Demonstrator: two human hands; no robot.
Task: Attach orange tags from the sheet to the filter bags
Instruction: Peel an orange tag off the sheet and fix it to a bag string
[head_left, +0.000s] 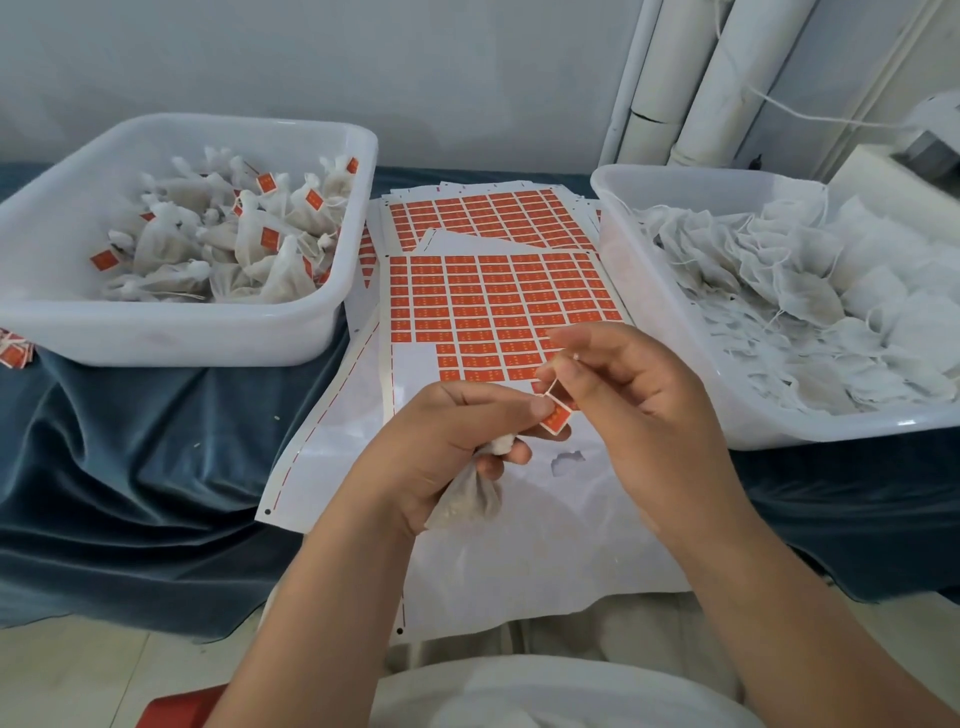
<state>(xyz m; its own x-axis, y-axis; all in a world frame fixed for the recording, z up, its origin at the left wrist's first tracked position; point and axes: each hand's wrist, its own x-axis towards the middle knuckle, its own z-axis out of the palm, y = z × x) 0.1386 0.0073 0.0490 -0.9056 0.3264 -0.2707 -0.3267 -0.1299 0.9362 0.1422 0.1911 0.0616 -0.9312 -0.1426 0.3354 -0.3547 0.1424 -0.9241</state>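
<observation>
Far to the left of the sheet (493, 306), at the edge of the view, a few loose tags (13, 353) lie on the blue cloth (130, 441) that covers the tabletop. Left of the sheet stands a white tub (322, 312) holding tagged bags (249, 244), each with a small orange label. Its right wall hides the left edge of the papers lying behind the sheet.

The sheet itself lies flat between the two tubs. Most of its rows of orange tags are still in place, and the part nearest to the person is bare white backing. A second sheet (483, 213) lies just behind it, partly under it.

Over the near part of the sheet, the left hand (447, 447) has its fingers curled round the neck of one filter bag (467, 499), whose body hangs below the palm. Its thumb presses one orange tag (556, 418) against the fingers. A thin string (553, 387) runs up from this tag to the right hand (639, 384), which pinches it between thumb and forefinger. Both hands cover the near right corner of the tag rows.

Right of the sheet stands a second tub (675, 332) full of untagged bags (805, 312) with loose strings. Behind it, white pipes (727, 78) go up the wall.
</observation>
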